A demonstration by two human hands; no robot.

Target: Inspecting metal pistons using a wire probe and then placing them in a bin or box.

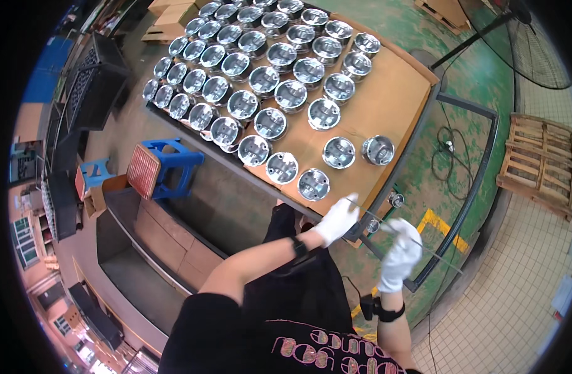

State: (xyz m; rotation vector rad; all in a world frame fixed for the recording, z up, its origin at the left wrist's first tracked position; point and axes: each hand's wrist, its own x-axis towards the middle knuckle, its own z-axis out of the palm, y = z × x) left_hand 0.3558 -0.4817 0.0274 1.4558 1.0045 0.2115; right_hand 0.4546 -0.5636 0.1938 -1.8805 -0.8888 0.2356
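A thin, dark rod (438,256) runs slantwise between my two white-gloved hands and sticks out past the right one. My left hand (339,221) is closed at the rod's upper end, beside the table's near edge. Lower and to the right, my right hand (401,254) has its fingers bent around the middle of the rod; the exact grip is blurred. Closest to my left hand on the cardboard-covered table (376,103) stands a shiny round metal piston (313,184). Another piston (378,150) sits near the right edge, and many more stand in rows beyond.
Two small metal parts (395,199) are below the table's right edge. A dark metal frame (467,206) and a coiled cable (451,149) lie to the right, with a wooden pallet (538,159) beyond. A blue stool (167,165) stands left; a fan (541,50) is at the far right.
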